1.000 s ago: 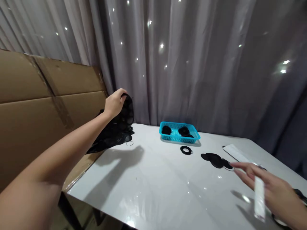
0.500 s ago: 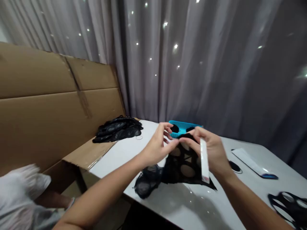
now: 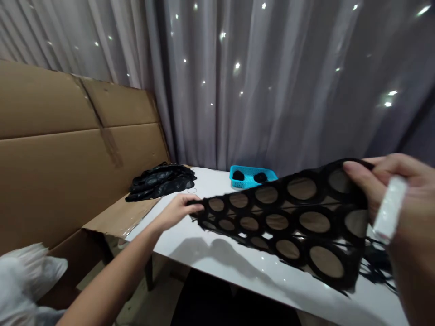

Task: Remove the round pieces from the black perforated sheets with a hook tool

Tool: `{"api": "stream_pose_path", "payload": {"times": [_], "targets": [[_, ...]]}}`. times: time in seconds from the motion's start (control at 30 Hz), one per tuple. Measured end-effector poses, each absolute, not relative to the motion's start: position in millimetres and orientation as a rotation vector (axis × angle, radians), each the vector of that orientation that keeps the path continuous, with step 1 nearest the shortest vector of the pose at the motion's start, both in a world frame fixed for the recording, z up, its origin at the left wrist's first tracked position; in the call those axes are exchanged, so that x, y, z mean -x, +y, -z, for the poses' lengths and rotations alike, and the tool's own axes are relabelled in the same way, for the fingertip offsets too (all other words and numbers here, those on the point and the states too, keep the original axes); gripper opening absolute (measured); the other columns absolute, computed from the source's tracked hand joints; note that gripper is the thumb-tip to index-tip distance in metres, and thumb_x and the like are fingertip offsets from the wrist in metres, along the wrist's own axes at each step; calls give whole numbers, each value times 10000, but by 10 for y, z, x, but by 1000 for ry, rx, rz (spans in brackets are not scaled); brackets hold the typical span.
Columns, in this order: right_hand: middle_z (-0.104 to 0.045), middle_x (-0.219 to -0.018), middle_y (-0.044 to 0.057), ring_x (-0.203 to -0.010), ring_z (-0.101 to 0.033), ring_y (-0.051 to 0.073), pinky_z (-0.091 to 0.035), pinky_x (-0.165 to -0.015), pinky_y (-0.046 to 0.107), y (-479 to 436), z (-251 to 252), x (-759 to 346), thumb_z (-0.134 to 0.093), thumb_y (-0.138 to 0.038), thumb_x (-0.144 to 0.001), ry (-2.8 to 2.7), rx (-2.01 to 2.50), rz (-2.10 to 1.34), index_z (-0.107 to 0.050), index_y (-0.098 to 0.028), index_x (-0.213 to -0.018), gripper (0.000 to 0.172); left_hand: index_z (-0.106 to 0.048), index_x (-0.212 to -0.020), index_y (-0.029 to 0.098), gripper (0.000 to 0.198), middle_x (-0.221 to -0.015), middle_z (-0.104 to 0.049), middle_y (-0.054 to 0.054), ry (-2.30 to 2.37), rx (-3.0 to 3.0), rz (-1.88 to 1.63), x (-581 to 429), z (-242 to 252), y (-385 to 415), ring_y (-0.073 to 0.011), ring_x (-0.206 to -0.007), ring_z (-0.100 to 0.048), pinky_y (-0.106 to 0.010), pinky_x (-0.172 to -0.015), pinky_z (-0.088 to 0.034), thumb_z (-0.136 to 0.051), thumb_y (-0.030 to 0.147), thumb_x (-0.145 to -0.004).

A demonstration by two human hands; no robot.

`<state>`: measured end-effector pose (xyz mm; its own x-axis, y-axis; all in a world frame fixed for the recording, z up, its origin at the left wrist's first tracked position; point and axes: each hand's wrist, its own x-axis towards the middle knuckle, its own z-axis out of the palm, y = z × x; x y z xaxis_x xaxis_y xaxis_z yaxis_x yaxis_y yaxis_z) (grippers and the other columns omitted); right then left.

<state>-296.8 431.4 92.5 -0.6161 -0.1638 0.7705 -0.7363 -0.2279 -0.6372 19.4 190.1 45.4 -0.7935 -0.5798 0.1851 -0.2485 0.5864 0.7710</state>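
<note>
A long black fabric panel with rows of sheer round patches is stretched in the air between both hands, above the white table. My left hand pinches its narrow-looking far end, with fingers closed. At the near right, my right hand grips the upper corner, thumb on top. A white stick-like thing is also held in that hand and points down; its kind is unclear. The panel's lower edge hangs free and looks ragged.
A blue basket with black round pieces stands at the back. Black fabric pieces are piled at the left on cardboard. A tall cardboard wall bounds the left. More black pieces lie at the right. White cloth shows lower left.
My hands have moved apart, the left to the left and the right to the right. The bunched black fabric has been pulled out flat between them.
</note>
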Motion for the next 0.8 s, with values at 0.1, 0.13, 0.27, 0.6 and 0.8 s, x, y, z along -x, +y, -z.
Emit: {"api": "stream_pose_path", "payload": {"times": [0.1,0.13,0.27,0.6,0.8], "targets": [[-489,-626,-1,-545,-393,103,-271,-495,255,4167,-583,3328,-815,-532,-662,-1922,-1320,-2068,-387,-182,-574,560,-655,-944,125,395,-866,-666,-56,-2400,-691,1175,-68,-410,1599,-161,-738,-610,-277,-674,-479,-639,514,-878],[-426,-564,-20,-511,-354,98,-258,-474,251,4067,-404,3424,-822,-559,-637,-2026,-1385,-2137,-385,-190,-568,576,-650,-945,123,385,-861,-660,-53,-2424,-705,1206,8,-335,1488,-151,-726,-607,-274,-662,-478,-652,502,-876],[-402,-496,-26,-450,-379,109,-265,-437,240,3570,482,3606,-821,-610,-565,-2419,-1465,-2231,-368,-206,-564,606,-615,-815,118,314,-736,-605,-6,-2534,-841,1252,335,105,1038,-115,-618,-564,-244,-584,-456,-700,414,-876],[-421,-540,-29,-485,-363,112,-253,-467,234,3167,1494,3904,-747,-619,-676,-2446,-1396,-2167,-342,-208,-635,578,-628,-883,120,338,-699,-588,4,-2484,-1024,1067,489,577,485,-100,-549,-516,-223,-520,-410,-635,457,-913],[-547,-612,5,-538,-442,137,-308,-519,259,3161,1522,3945,-734,-498,-723,-2449,-1374,-2047,-387,-203,-644,463,-668,-889,127,368,-729,-627,-29,-2525,-1040,795,437,643,431,-140,-614,-556,-262,-578,-430,-665,489,-821]]}}
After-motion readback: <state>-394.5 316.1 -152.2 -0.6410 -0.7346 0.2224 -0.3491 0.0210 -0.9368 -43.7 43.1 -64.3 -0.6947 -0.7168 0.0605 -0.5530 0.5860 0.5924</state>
